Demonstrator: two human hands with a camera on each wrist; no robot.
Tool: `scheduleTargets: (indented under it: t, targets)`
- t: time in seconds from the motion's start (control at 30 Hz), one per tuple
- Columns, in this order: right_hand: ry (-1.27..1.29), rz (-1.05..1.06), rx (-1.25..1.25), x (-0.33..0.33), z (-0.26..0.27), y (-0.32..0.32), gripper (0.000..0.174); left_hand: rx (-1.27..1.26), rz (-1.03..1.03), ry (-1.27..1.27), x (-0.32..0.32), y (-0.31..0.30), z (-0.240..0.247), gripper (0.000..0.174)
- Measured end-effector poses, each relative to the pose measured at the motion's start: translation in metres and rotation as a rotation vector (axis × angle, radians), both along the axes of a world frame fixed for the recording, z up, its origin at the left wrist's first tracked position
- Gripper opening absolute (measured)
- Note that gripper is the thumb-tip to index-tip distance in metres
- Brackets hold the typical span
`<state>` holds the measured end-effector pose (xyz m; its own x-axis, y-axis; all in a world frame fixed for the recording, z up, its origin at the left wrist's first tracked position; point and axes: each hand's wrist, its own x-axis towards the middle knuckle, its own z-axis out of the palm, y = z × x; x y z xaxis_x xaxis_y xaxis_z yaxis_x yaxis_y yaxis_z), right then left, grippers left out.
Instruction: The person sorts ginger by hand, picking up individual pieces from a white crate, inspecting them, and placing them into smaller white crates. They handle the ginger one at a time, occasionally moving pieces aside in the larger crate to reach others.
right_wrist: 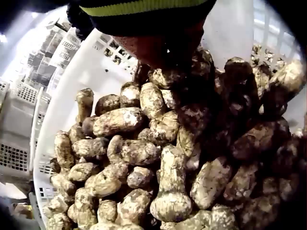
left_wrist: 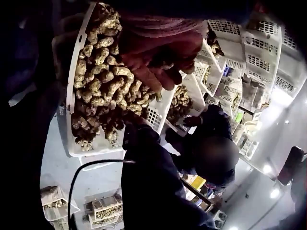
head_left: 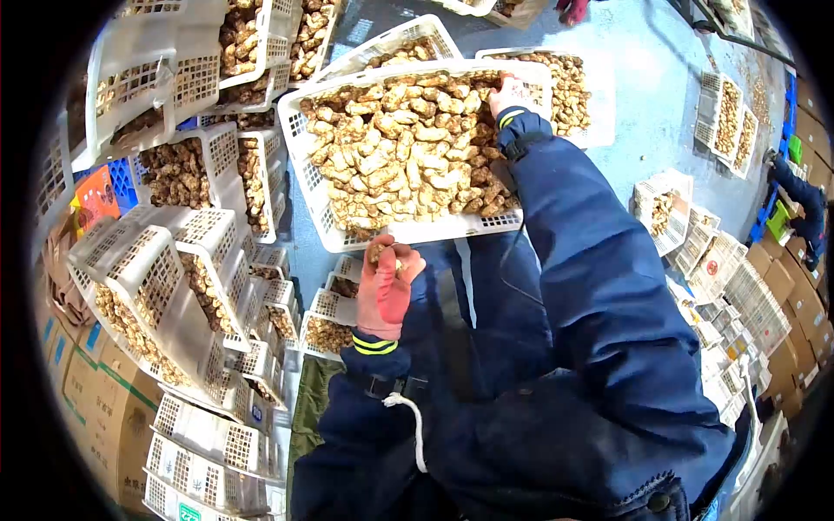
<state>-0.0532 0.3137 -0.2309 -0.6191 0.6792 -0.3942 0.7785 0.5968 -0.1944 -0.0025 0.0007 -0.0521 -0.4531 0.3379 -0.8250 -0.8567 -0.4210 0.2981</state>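
A white plastic crate (head_left: 317, 208) heaped with stubby, soil-stained mushrooms (head_left: 408, 156) stands before me in the head view. My left hand (head_left: 385, 291), in a pinkish-red glove, is at the crate's near edge with curled fingers gripping a small mushroom (head_left: 377, 253). In the left wrist view that hand (left_wrist: 160, 57) overlaps the crate's side. My right hand (head_left: 512, 94) reaches into the crate's far right corner, fingers down among the mushrooms. The right wrist view shows the right hand (right_wrist: 160, 48) in shadow over the heap; its fingertips are hidden, so I cannot tell whether it holds anything.
Stacked white crates (head_left: 204, 252) of mushrooms fill the left side. Another filled crate (head_left: 565, 91) sits just beyond mine, and more crates (head_left: 665, 208) stand on the blue floor at right. Cardboard boxes (head_left: 100, 408) line the left edge. Another person (left_wrist: 211, 148) works nearby.
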Motion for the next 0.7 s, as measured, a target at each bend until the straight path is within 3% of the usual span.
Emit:
scheduleTargets:
  t: [0.07, 0.13, 0.2, 0.27, 0.33, 0.4, 0.47, 0.53, 0.57, 0.6, 0.7]
  targets:
    - [-0.051, -0.013, -0.080, -0.005, -0.014, 0.007, 0.033, 0.173, 0.017, 0.006, 0.001, -0.003, -0.001, 0.028]
    - [-0.022, -0.029, -0.098, 0.002, -0.018, 0.008, 0.031, 0.162, 0.029, -0.010, 0.002, -0.003, -0.001, 0.030]
    - [0.085, -0.104, -0.117, 0.018, -0.037, 0.012, 0.043, 0.155, 0.059, -0.016, 0.000, 0.002, -0.002, 0.032]
    - [0.313, -0.486, -0.677, 0.032, -0.004, 0.003, 0.038, 0.192, 0.074, 0.011, 0.000, 0.004, 0.000, 0.038]
    - [0.453, -0.640, -1.166, 0.046, 0.038, -0.005, 0.041, 0.195, 0.103, 0.049, -0.001, 0.009, -0.001, 0.040]
    - [0.636, -0.725, -1.504, 0.058, 0.055, -0.017, 0.046, 0.138, 0.023, 0.073, -0.003, 0.010, -0.001, 0.033]
    - [0.724, -0.686, -1.739, 0.062, 0.080, -0.025, 0.052, 0.120, 0.129, -0.091, -0.006, 0.011, -0.002, 0.034]
    - [0.668, -0.703, -1.688, 0.057, 0.101, -0.035, 0.055, 0.184, 0.147, -0.101, -0.009, 0.012, -0.001, 0.037]
    - [0.663, -0.599, -1.825, 0.063, 0.094, -0.030, 0.059, 0.248, 0.166, -0.114, -0.010, 0.012, 0.000, 0.041]
    - [0.728, -0.518, -2.131, 0.066, 0.087, -0.028, 0.061, 0.312, 0.186, -0.128, -0.011, 0.011, 0.000, 0.045]
    - [0.680, -0.539, -1.867, 0.049, 0.128, -0.048, 0.063, 0.304, 0.198, -0.150, -0.008, 0.014, -0.004, 0.047]
